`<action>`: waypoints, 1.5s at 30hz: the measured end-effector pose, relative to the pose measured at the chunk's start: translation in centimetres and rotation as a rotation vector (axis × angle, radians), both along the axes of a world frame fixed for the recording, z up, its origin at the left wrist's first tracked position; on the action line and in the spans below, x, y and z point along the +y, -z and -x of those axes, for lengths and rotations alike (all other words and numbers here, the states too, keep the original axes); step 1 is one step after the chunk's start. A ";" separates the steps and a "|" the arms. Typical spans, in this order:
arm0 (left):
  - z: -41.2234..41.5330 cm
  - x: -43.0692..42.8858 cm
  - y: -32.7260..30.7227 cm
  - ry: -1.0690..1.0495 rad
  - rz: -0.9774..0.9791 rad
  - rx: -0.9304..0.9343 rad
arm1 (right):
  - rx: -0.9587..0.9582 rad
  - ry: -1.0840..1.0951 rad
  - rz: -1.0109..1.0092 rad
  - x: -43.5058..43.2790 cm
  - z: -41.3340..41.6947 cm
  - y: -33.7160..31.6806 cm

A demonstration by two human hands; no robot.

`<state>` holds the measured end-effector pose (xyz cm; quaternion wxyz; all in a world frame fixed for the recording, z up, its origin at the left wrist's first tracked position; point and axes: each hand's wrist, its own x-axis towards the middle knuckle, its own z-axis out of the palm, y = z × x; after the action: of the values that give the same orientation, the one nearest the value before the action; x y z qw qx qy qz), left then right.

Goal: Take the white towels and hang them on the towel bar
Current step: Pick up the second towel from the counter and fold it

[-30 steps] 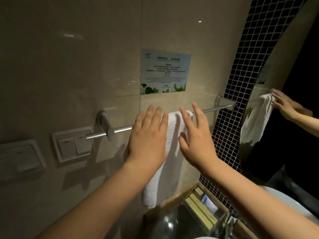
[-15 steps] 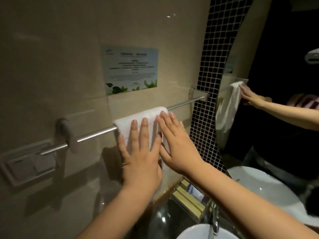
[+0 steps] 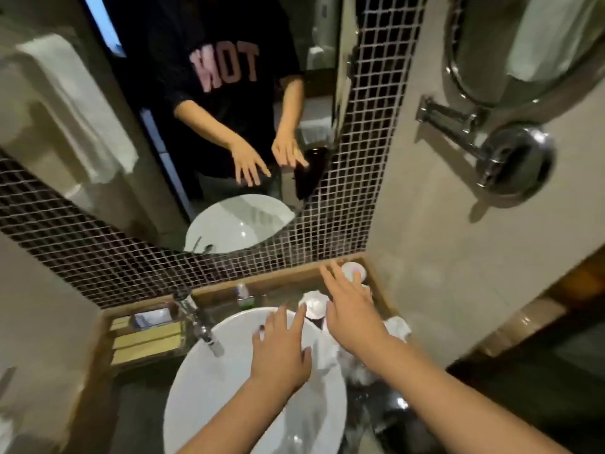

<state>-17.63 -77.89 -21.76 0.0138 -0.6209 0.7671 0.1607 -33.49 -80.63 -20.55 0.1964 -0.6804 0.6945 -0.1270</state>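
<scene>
Head: left hand [image 3: 281, 352] over basin [image 3: 203, 378] edge

1. Basin [image 3: 209, 381]: white ceramic, glossy and smooth.
2. Tap [image 3: 204, 329]: polished metal, bright finish.
3. Towels [image 3: 330, 352] by my right hand [image 3: 352, 309]: white cloth, matt, crumpled.
4. Mosaic [image 3: 376, 158]: small dark tiles, glossy, with pale grout lines.
5. Wall [image 3: 442, 257]: beige, smooth, faint sheen.
6. Trim [image 3: 288, 277]: brown wood, matt.
7. Counter [image 3: 386, 411]: dark, polished, reflective.
8. Mirror mount [image 3: 517, 162]: chromed metal, glossy.
</scene>
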 end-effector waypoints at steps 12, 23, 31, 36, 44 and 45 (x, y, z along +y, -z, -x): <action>14.6 3.2 12.7 0.336 -0.168 0.033 | 0.091 0.243 -0.217 9.4 10.8 12.5; 8.4 -1.3 18.3 0.015 -0.278 -0.061 | 0.060 0.069 -0.324 5.4 7.8 20.7; 7.1 -2.7 20.7 -0.012 -0.252 0.072 | -0.008 0.147 -0.460 5.0 6.2 23.5; 8.4 -3.4 16.6 0.015 -0.222 0.337 | -0.047 0.196 -0.231 4.0 6.1 21.3; 8.2 -5.2 1.4 0.027 0.116 0.576 | -0.317 0.145 0.127 -0.5 4.4 8.9; 7.7 -5.1 -0.8 0.030 0.176 0.582 | -0.355 0.147 0.149 -0.9 4.0 7.0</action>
<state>-25.35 -82.96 -20.98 -0.2581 -0.5363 0.7588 0.2644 -37.45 -81.50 -27.51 0.2549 -0.6074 0.6855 -0.3101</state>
